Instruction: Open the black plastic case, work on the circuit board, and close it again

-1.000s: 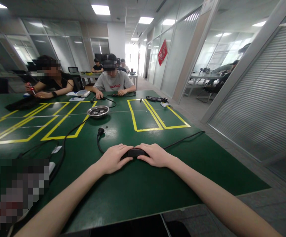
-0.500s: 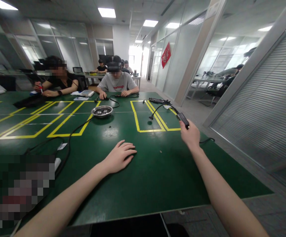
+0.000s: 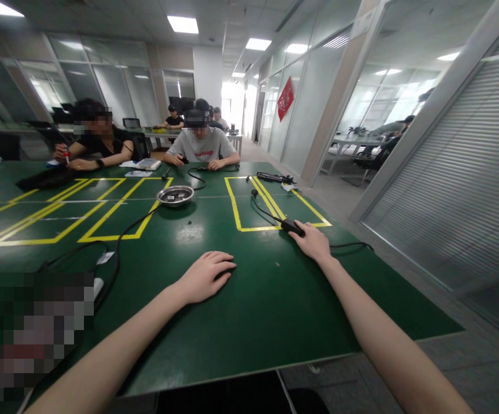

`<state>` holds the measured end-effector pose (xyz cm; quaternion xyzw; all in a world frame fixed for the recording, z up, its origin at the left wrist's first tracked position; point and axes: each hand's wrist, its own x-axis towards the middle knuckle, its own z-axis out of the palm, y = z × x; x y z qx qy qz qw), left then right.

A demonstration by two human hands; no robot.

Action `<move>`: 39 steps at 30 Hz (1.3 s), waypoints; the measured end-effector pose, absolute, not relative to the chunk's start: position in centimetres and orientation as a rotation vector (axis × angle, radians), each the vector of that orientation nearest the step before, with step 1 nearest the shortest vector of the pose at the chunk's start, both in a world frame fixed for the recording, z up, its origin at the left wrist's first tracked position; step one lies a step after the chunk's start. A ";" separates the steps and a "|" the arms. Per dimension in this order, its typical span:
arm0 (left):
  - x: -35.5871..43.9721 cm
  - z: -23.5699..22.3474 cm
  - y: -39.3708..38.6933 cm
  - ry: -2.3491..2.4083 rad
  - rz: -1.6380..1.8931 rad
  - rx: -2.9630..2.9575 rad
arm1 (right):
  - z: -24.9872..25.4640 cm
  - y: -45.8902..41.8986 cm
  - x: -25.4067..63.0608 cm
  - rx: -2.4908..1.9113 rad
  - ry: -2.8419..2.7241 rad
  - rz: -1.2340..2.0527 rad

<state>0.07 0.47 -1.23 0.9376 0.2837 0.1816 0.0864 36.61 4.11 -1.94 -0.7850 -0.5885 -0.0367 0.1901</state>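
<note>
Under the fingers of the right hand (image 3: 315,241), I see the black adapter (image 3: 291,227), held at its near end. Beyond this hand, to its left, the cord (image 3: 265,212) runs to the plug (image 3: 254,194), inside a yellow frame (image 3: 232,201). Left of the right hand, the left hand (image 3: 206,277) rests on the surface (image 3: 249,328), palm down, its fingers slightly apart. Beyond the left hand stands a bowl (image 3: 162,201).

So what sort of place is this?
Probably an open-plan office used as a workroom: a large green table marked with yellow tape rectangles, grey-framed glass partitions, and a person in a grey T-shirt seated across it.
</note>
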 end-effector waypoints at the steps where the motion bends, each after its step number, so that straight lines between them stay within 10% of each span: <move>1: 0.1 -1.2 0.5 0.848 0.539 2.792 | -1.8 4.1 36.9 -2.222 -1.586 -0.109; 39: 0.1 -0.9 0.1 0.862 0.497 2.751 | -4.1 4.9 42.0 -2.175 -0.968 -0.105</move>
